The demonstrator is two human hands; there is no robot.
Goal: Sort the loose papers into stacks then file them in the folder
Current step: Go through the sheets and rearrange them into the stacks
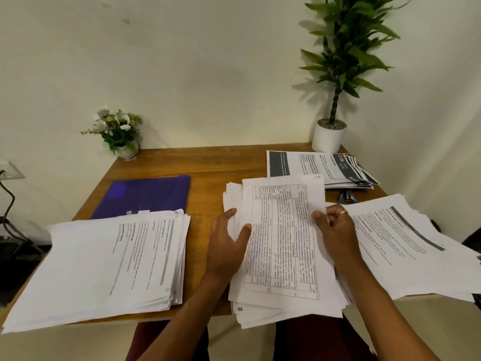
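Note:
A loose pile of papers (281, 243) with a printed table on top lies at the table's front middle, overhanging the near edge. My left hand (226, 243) rests on the pile's left side, thumb over the top sheet's edge. My right hand (335, 230) pinches the top sheet's right edge with curled fingers. A thick white stack (104, 261) lies at the left. Another stack (406, 246) spreads out at the right. A stack with dark headers (317, 166) sits at the back right. The purple folder (145, 195) lies shut behind the left stack.
The wooden table (205, 165) stands against a white wall. A small flower pot (122, 136) is at the back left, a tall plant in a white pot (329, 136) at the back right. A blue clip-like object (346, 197) lies near the dark-header stack.

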